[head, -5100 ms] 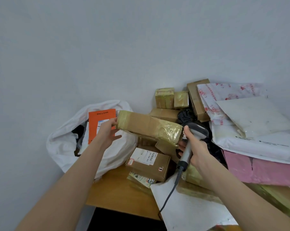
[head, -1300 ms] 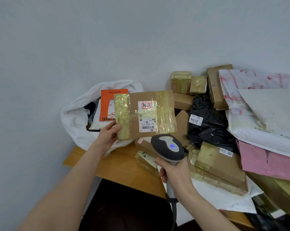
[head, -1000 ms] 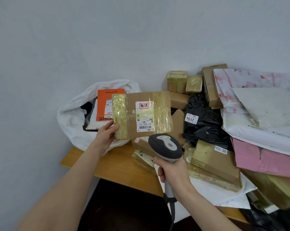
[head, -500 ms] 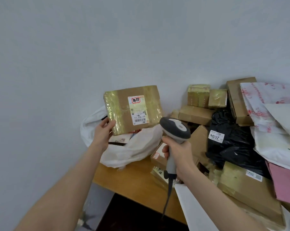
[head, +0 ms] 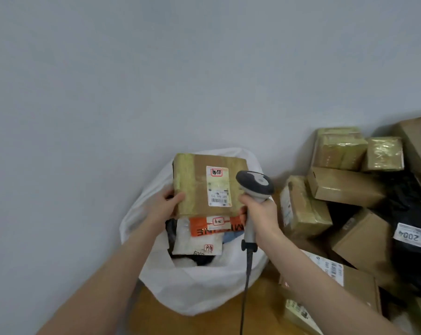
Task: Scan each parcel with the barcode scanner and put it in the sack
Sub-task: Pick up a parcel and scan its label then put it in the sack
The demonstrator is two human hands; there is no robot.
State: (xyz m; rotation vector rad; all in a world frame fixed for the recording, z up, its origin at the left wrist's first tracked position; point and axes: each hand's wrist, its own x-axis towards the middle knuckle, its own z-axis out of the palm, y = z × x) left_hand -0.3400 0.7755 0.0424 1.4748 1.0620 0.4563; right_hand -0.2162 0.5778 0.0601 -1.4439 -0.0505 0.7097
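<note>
Reaches in from the lower left with a bare forearm. Grips the left edge of a taped brown parcel point(head: 195, 187) with the left hand point(head: 164, 207), thumb on the top face, fingers curled underneath and mostly hidden. Holds it label point(head: 218, 186) up, directly over the open mouth of the white sack point(head: 199, 288); cannot tell whether it touches what lies below. Inside the sack, beneath it: an orange parcel point(head: 204, 230) with a white sticker, a white mailer point(head: 195, 246) nearer the camera, something dark at the bottom. Under the sack, a wooden counter point(head: 170, 320); behind, a plain grey wall point(head: 132, 81).

Just right of the label, holds the barcode scanner point(head: 254, 183) upright in the right hand point(head: 260, 213), fingers point(head: 247, 201) wrapped round the pale handle, dark head level with the parcel's right edge. Contact between head and parcel: impossible to tell. From the handle's base, a dark cable point(head: 247, 286) down across the sack's front.

Further right, a heap on the counter: a tape-wrapped box point(head: 301, 209) nearest the scanner, a long carton point(head: 342, 187) above it, two small shiny-taped boxes point(head: 340, 148) against the wall, a black bag point(head: 408, 204) with a sticker reading 2004, plain brown cartons point(head: 359, 238) in front.
</note>
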